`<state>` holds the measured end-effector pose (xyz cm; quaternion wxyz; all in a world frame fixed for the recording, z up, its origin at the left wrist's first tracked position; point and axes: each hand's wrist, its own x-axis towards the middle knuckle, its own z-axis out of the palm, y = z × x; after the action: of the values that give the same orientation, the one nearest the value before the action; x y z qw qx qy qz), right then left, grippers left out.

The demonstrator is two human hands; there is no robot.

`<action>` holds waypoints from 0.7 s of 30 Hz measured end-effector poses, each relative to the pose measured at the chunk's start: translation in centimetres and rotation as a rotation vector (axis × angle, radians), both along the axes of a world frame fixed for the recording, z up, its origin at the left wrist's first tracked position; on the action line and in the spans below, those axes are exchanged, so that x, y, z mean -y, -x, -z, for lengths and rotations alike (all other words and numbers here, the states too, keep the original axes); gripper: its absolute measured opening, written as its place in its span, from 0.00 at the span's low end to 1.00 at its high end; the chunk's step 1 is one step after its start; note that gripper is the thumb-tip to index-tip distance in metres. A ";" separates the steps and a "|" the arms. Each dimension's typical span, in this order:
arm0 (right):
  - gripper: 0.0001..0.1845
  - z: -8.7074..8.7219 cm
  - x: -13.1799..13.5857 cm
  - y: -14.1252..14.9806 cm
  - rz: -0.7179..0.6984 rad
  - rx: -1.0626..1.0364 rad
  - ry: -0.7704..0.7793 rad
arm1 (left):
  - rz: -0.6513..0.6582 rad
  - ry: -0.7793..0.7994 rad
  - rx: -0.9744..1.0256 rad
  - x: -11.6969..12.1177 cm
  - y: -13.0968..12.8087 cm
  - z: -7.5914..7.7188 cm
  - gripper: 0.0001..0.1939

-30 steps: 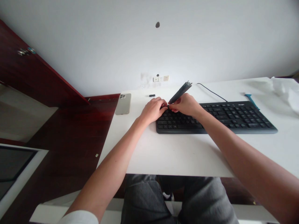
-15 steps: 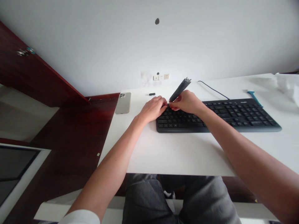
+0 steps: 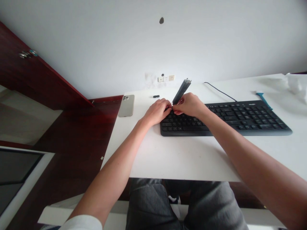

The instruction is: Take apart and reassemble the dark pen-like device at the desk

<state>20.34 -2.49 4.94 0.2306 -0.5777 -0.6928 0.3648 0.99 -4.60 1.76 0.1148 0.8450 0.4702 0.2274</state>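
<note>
A black keyboard (image 3: 230,117) lies on the white table, its upper left corner beneath my hands. My left hand (image 3: 157,111) rests on that corner, thumb and fingers drawn together at the upper left keys; whatever lies between the fingertips is hidden. In my right hand (image 3: 190,104) is a slim dark grey-handled tool (image 3: 181,92), tilted with its handle end up and to the right. Thin metal shows at its lower end, among the fingertips of both hands near the top row of keys. The exact kind of tool is unclear.
A phone (image 3: 126,106) lies face down at the table's left edge. Small black pieces (image 3: 156,96) sit behind my left hand. Behind the keyboard are its cable (image 3: 219,91) and a blue tool (image 3: 263,100). Crumpled white plastic (image 3: 297,84) lies far right. Sockets (image 3: 166,78) are on the wall.
The tool and my right hand have shifted slightly left, and the handle stands a little lower in view. My left hand stays in place. The camera view has moved slightly.
</note>
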 end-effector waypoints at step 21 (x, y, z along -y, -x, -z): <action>0.05 0.2 0.0 -0.9 -0.163 -0.141 -0.007 | -0.027 0.130 0.293 -0.6 0.8 0.1 0.08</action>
<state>21.28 -2.45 4.70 0.2502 -0.4916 -0.7208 0.4197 0.19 -3.97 1.70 0.2335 0.7871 0.4736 0.3188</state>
